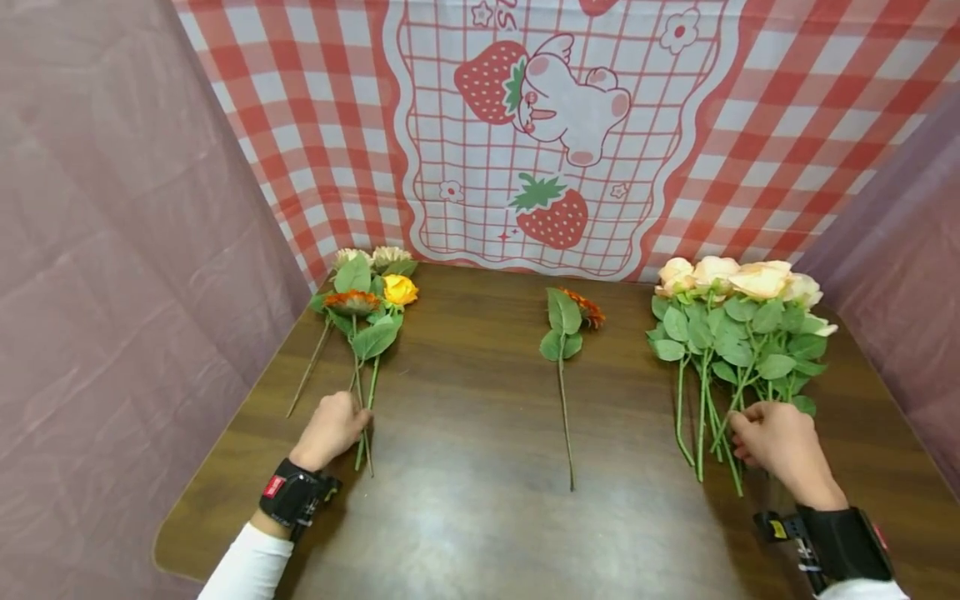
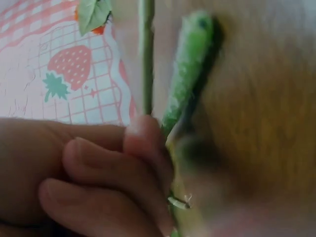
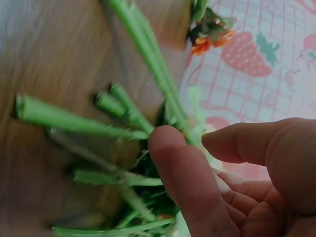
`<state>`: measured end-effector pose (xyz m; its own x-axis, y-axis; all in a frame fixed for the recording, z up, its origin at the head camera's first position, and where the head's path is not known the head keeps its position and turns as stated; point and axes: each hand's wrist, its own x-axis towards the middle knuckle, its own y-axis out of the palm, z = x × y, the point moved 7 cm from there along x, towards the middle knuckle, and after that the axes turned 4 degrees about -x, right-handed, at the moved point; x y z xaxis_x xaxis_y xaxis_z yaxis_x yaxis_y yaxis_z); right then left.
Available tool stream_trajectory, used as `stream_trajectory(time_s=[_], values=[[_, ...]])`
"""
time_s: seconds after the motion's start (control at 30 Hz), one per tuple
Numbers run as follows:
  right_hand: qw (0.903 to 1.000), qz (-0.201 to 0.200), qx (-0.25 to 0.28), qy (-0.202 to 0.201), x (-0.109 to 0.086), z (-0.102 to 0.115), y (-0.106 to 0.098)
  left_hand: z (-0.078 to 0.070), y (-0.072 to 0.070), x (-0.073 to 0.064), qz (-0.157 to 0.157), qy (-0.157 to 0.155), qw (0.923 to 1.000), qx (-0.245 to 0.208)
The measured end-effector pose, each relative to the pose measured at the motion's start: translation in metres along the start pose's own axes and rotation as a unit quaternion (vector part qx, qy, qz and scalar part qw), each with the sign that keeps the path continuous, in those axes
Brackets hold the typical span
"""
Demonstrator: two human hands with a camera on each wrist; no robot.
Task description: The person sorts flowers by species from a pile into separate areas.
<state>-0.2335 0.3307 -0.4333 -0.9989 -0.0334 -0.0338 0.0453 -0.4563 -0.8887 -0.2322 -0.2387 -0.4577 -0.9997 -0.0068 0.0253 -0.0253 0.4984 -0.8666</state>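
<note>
On the left, my left hand [image 1: 334,427] pinches flower stems low down, below an orange flower [image 1: 352,302] and a yellow rose [image 1: 401,289]. Up close, the thumb lies against a thin stem [image 2: 146,59], beside a thicker green stem [image 2: 190,64]; I cannot tell which flower is held. Across the table, my right hand [image 1: 780,442] is at the lower stems of a bunch of pale peach roses [image 1: 761,280]. Its thumb and forefinger pinch a green rose stem [image 3: 158,69], while other cut stems [image 3: 74,118] fan out beside the fingers.
A single orange flower [image 1: 581,308] with a long stem lies mid-table. Pale flowers [image 1: 390,256] lie at the back left of the brown table [image 1: 465,417]. A red checked strawberry cloth [image 1: 555,208] hangs behind; pinkish drapes [image 1: 112,292] stand at both sides.
</note>
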Motion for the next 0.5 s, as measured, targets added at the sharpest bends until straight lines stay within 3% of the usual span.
stream_trajectory(time_s=[0.13, 0.27, 0.4, 0.5], values=[[0.9989, -0.033, -0.026, -0.021, -0.010, 0.019, -0.003, 0.003, -0.005, -0.005, -0.020, -0.002, 0.9986, -0.048], [0.9958, -0.074, -0.026, -0.047, -0.018, 0.040, -0.003, -0.002, -0.016, -0.012, -0.061, 0.014, 0.9961, -0.062], [0.9890, -0.105, 0.003, -0.105, -0.024, 0.075, 0.004, -0.022, -0.028, -0.018, -0.107, 0.043, 0.9899, -0.083], [0.9825, -0.092, 0.042, -0.156, -0.028, 0.110, 0.018, -0.047, -0.032, -0.021, -0.121, 0.077, 0.9829, -0.116]])
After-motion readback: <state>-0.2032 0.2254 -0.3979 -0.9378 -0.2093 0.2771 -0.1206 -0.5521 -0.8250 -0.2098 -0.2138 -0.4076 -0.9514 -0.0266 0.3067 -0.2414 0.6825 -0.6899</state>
